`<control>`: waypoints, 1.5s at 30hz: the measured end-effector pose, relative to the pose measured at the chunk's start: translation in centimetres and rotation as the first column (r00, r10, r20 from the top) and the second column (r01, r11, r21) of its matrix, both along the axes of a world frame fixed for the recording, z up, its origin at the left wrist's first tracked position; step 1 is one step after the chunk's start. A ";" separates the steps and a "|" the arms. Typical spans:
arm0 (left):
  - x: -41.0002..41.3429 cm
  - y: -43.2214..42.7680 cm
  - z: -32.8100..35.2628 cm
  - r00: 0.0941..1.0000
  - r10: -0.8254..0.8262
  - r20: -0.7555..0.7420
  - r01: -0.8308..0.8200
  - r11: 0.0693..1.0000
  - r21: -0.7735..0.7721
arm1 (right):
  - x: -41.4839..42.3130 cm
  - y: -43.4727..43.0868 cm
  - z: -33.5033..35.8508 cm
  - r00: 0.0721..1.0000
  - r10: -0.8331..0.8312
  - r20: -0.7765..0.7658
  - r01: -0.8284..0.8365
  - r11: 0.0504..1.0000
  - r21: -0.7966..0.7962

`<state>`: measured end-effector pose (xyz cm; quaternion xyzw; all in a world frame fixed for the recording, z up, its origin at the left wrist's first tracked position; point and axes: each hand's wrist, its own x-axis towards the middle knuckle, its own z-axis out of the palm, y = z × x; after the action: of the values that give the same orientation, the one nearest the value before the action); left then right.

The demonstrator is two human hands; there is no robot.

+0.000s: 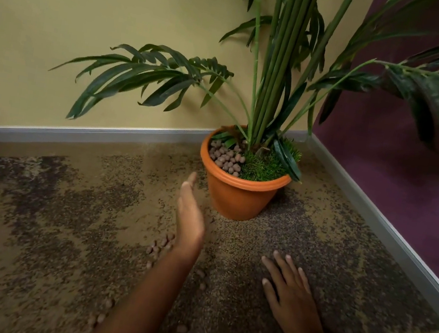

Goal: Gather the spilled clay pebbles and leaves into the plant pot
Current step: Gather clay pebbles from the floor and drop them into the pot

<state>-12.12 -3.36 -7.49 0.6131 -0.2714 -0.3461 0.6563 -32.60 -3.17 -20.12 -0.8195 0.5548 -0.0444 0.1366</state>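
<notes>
Pot in corner | L hand flat, empty | R hand splayed on carpet

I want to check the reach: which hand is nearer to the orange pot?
Left. The left hand is raised beside the orange pot, just to its left. The right hand lies flat on the carpet, farther in front.

Both forearms are bare, with no sleeves in sight; the left hand and right hand wear neither gloves, rings nor watch.
</notes>
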 end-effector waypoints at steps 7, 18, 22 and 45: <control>-1.4 7.9 -8.1 0.772 -0.297 0.561 0.104 0.931 0.350 | 3.4 3.2 0.3 0.989 -0.127 0.075 0.125 0.992 0.030; 0.0 17.0 -9.3 -0.002 -0.614 0.789 0.054 0.788 0.614 | 6.3 10.0 3.0 0.947 0.321 0.033 -0.322 0.945 0.063; 1.6 18.8 -9.7 0.030 -0.591 0.806 0.013 0.807 0.591 | 7.6 11.7 4.1 0.880 0.466 -0.090 -0.461 0.885 0.070; 6.7 23.5 -10.8 0.152 -0.593 0.791 -0.059 0.793 0.606 | 11.1 13.0 1.7 0.796 0.597 -0.101 -0.605 0.780 -0.158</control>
<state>-5.37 20.18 -18.30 0.7732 -0.6272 -0.0579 0.0734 -21.50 9.82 -18.43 -0.9632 0.2614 -0.0304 0.0554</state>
